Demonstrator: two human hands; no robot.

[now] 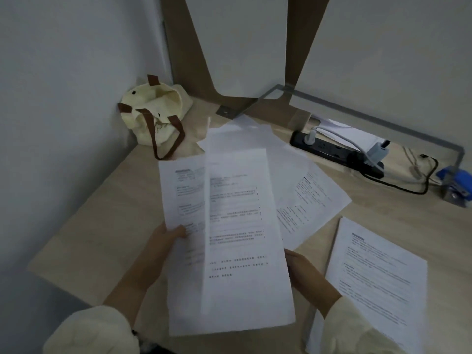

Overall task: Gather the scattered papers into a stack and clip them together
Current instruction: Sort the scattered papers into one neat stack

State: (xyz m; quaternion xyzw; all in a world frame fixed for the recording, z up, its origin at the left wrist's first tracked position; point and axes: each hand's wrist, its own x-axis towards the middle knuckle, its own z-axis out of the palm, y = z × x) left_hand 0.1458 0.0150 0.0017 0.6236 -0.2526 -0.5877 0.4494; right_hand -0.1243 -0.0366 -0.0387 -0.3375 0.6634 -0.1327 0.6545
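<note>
Papers (237, 238) between tote bag (153, 111) and power strip (332, 150)

- Setting: a small study or office corner, where a pale wood tabletop (102, 226) fits into the angle of two plain walls (63, 72).
- Printed papers (383, 277), sheets of dense text, lie spread over the tabletop, indicating desk work.
- A black power strip (332, 152) lies near the back edge, with a white plug (310, 137) and a grey charger (376, 152) in it. A black cable (408, 190) loops beside it.
- A cream tote bag (153, 116) with brown handles sits slumped in the corner.
- Slanted wood panels (186, 47) and a grey metal rail (370, 118) stand behind the tabletop.
- A blue object (457, 185) at the rail's right end is too blurred to identify.
</note>
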